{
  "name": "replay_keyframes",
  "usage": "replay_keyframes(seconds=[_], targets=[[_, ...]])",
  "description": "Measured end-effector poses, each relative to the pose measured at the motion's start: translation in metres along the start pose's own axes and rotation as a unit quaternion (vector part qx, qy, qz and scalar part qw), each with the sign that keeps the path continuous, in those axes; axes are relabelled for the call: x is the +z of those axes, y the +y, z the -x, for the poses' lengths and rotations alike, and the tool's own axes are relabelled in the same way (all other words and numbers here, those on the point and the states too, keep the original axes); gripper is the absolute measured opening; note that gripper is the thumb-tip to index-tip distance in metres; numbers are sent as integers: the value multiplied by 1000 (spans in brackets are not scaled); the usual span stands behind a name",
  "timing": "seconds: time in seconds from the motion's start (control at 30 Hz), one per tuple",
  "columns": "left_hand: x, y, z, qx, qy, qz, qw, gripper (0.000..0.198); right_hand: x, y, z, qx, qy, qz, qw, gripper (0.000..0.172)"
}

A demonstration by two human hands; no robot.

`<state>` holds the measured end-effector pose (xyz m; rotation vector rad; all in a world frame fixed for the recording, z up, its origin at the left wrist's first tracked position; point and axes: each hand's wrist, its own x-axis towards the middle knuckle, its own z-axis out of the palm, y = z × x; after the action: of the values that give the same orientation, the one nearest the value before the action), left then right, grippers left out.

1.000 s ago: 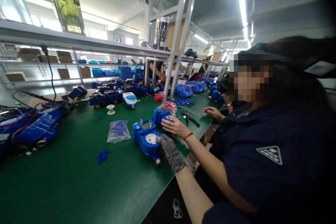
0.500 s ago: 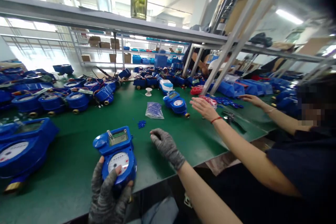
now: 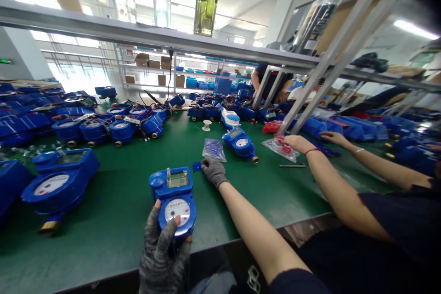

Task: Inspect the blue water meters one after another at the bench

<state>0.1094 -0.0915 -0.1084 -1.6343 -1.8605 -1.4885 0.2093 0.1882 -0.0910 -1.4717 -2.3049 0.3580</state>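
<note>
My left hand, in a grey fingerless glove, is closed around the lower body of a blue water meter. Its grey display and white dial face up, with my thumb over the dial's edge. Farther up the green table, my gloved right hand has its fingers curled down at a small pile of blue parts. What its fingertips hold, if anything, is hidden. Just beyond it lies a clear plastic bag of bluish-purple contents. Another blue water meter rests behind, to the right.
More meters stand at left, the nearest one with a brass end. A co-worker's hand touches a bag of red parts at right. A hex key lies in front. A shelf with bottles spans overhead.
My right hand has moved forward to the small blue parts. The left still grips the water meter. The co-worker's nearer hand has lowered onto the bag of red parts, and the view has shifted left.
</note>
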Motion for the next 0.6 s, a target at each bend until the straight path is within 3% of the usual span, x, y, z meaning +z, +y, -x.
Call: replay_keyframes(seconds=[0.3,0.5,0.6], targets=[[0,5,-1,-16,4,10,1000,39,-10,2,24,-70,-41,132,988,27],[1,-1,-1,25,10,-28,999,39,-15,2,31,-159,-88,214,960,27],[4,-2,-3,80,29,4,996,30,-20,0,32,-193,-103,251,943,27]])
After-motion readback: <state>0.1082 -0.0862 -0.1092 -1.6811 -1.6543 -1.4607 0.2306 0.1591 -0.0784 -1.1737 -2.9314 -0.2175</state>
